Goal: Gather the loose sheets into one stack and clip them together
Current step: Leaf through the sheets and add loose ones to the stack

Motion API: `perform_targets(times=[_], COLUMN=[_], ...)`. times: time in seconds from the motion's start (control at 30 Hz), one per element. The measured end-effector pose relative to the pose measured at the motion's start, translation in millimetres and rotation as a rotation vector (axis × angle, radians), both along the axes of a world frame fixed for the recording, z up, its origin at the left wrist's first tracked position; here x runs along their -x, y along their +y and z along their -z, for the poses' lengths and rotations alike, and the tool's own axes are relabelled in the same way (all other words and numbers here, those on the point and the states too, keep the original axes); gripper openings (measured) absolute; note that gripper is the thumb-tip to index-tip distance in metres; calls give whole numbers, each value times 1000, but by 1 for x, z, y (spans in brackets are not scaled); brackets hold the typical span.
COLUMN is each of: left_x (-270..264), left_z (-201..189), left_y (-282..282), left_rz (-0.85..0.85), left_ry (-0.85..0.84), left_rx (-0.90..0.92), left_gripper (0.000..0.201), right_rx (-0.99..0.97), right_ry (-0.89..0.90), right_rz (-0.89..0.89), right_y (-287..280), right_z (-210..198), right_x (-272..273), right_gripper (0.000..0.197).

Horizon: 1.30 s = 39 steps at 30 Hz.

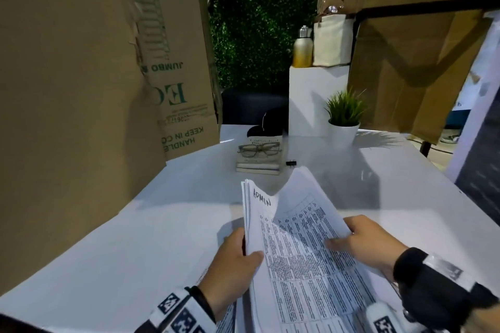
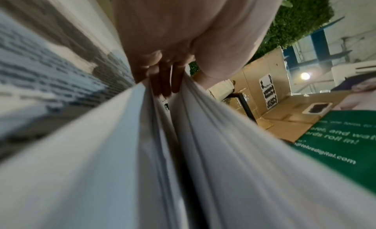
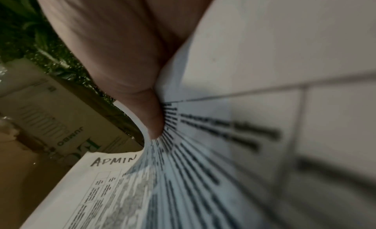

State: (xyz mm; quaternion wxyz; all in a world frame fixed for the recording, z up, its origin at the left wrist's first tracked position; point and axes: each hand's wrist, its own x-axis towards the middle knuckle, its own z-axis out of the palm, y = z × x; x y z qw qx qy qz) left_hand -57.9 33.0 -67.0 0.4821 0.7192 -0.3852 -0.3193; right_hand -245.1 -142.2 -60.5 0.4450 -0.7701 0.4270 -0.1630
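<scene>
Head view: left hand [image 1: 234, 259] and right hand [image 1: 365, 243] both grip the sheets [image 1: 295, 246], lifted over the bench [image 1: 135, 238]. Gathering seems nearly done; the black clip [image 1: 291, 163] waits unused beyond.

Taking the stack of books [image 1: 258, 159] as landmark: left of it we meet a tall cardboard box [image 1: 173, 57]; right of it, a small black clip [image 1: 291, 163], then the potted plant [image 1: 343, 121]. Bare white table [image 1: 151, 224] lies open nearer us.
</scene>
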Motion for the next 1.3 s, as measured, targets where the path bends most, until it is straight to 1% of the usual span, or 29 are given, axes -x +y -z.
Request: perform_targets(times=[0.07, 0.1, 0.17, 0.23, 0.3, 0.33, 0.37, 0.4, 0.5, 0.57, 0.63, 0.7, 0.73, 0.77, 0.83, 0.87, 0.9, 0.93, 0.97, 1.0, 1.03, 1.07, 1.1, 1.13, 1.17, 1.2, 1.23, 1.27, 1.3], left_x=[0, -1, -2, -5, -5, -3, -1, 2, 9, 13, 17, 19, 21, 22, 18, 16, 14, 13, 13, 14, 13, 13, 12, 10, 9, 9, 11, 13, 14], left_z=[-2, -5, -15, -28, -46, -56, -67, -78, -103, -110, -105, -91, -82, -72, -49, -40, -35, -35, -40, -48, -57, -67, -71, -73, -73, -69, -64, -61, -60], left_y=[-5, -7, -12, -20, -26, -28, -29, -29, -29, -27, -22, -15, -12, -10, -10, -11, -13, -16, -17, -20, -22, -24, -25, -26, -26, -24, -23, -22, -25], left_rz=[-73, -118, -198, -235, -189, -159, -138, -127, -129, -116, -81, -68, -54, -34, -28, -50, -81, -107, -115, -115, -97, -71, -40, -11, 13, 19, 30, 40, 60], left_ry=[-128, -159, -157, -64, 98, 141, 126, 74, -121, -218, -227, -130, -76, -28, 38, 35, 15, -8, -20, -38, -48, -43, -15, 34, 80, 77, 30, -74, -183], left_rx=[49, 89, 184, 311, 438, 502, 576, 651, 841, 952, 1010, 960, 898, 808, 579, 481, 424, 413, 442, 485, 536, 576, 601, 602, 572, 502, 423, 358, 336], left_gripper=[22, 22, 22, 21, 23, 28, 33, 38, 53, 60, 75, 82, 81, 76, 62, 53, 43, 33, 24, 17, 12, 16, 26, 36, 38, 30, 19, 19, 25], right_rx=[-2, 3, 35, 64, 121, 171, 225, 285, 436, 425, 351, 259, 206, 155, 95, 90, 97, 105, 120, 145, 168, 166, 142, 109, 82, 72, 80, 88, 90], right_ry=[-103, -179, -329, -469, -599, -652, -697, -734, -844, -969, -1054, -1069, -1062, -1050, -978, -934, -901, -880, -866, -860, -868, -901, -934, -944, -915, -847, -759, -693, -657], right_rz=[16, 34, 83, 127, 139, 131, 111, 87, 56, 38, 22, 24, 13, -1, -14, -9, -6, -12, -6, 4, -1, -18, -28, -44, -58, -59, -44, -15, 12], right_y=[2, 4, 6, 7, 10, 13, 16, 18, 23, 25, 26, 27, 28, 27, 27, 25, 24, 23, 22, 21, 19, 17, 16, 14, 12, 9, 10, 11, 10], right_z=[-4, -10, -26, -44, -64, -74, -84, -92, -110, -111, -102, -85, -75, -64, -46, -41, -39, -41, -47, -54, -60, -67, -71, -72, -68, -62, -56, -54, -56], right_x=[4, 6, 11, 14, 15, 15, 16, 16, 21, 25, 30, 34, 36, 38, 38, 37, 35, 33, 31, 29, 29, 29, 29, 28, 29, 28, 27, 27, 26], right_gripper=[12, 11, 15, 22, 20, 20, 22, 25, 37, 40, 35, 29, 24, 25, 49, 56, 58, 58, 56, 51, 41, 31, 26, 28, 35, 48, 59, 63, 56])
